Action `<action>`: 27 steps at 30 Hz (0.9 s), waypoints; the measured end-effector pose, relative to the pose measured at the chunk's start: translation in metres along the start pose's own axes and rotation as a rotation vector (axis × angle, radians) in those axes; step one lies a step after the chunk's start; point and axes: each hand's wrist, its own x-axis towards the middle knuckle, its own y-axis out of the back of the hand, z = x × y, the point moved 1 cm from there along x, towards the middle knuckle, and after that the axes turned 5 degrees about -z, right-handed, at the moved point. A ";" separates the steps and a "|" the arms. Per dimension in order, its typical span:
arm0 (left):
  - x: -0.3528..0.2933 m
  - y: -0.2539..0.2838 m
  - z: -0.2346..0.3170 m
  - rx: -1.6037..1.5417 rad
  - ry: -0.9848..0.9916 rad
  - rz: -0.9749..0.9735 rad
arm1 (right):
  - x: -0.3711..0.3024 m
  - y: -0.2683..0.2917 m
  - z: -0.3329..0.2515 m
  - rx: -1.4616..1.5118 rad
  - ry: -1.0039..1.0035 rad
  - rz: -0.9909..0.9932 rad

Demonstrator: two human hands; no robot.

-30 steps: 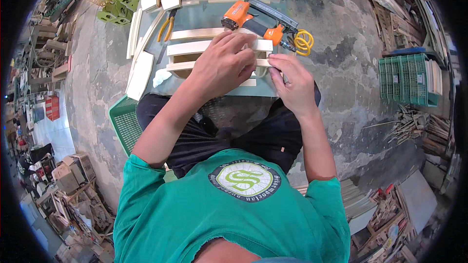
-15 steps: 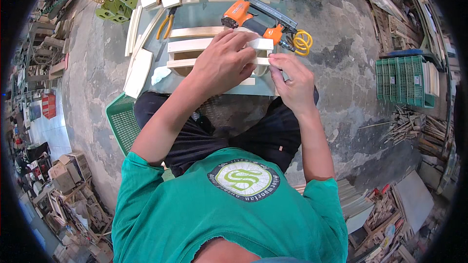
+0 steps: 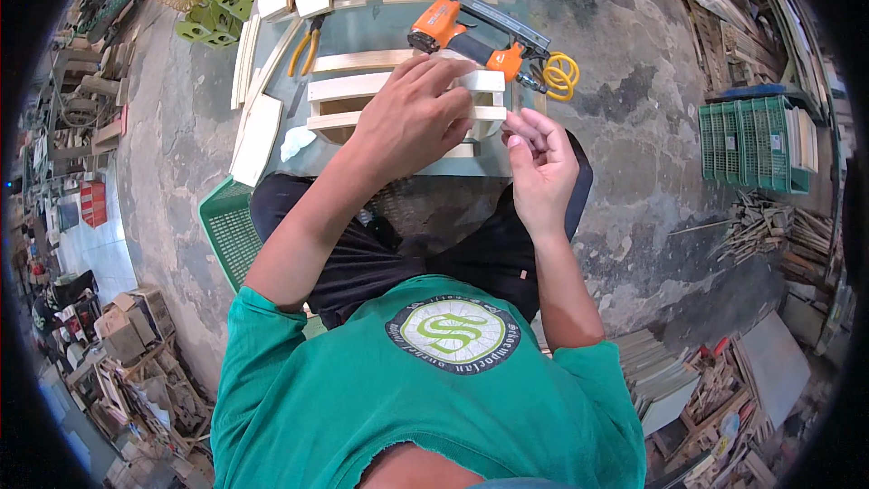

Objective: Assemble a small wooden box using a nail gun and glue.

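A small slatted crate (image 3: 344, 87) of pale wood lies on the worktable in front of me. My left hand (image 3: 415, 110) reaches over its middle, fingers curled down around the slats and hiding part of them. The nearest slat (image 3: 489, 114) runs under that hand, its right end bare. Just right of this end is my right hand (image 3: 545, 167), palm partly up, with its fingers loosely bent and apart; nothing shows in it. Behind the crate rests an orange and black nail gun (image 3: 484, 47) with a coiled yellow hose (image 3: 561, 75).
Yellow-handled pliers (image 3: 306, 52) lie left of the crate, near long boards (image 3: 256, 140) and a white crumpled scrap (image 3: 297, 141). More wood pieces are stacked at the table's far side. A green plastic basket (image 3: 226, 226) stands by my left leg; green crates (image 3: 747, 145) stand far right.
My right hand has let go of the slat's right end, moved slightly down and turned its palm up. My left hand stays on the crate.
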 end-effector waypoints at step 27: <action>0.009 0.009 0.008 -0.013 0.015 -0.032 | 0.188 -0.018 0.075 -1.352 0.064 -0.696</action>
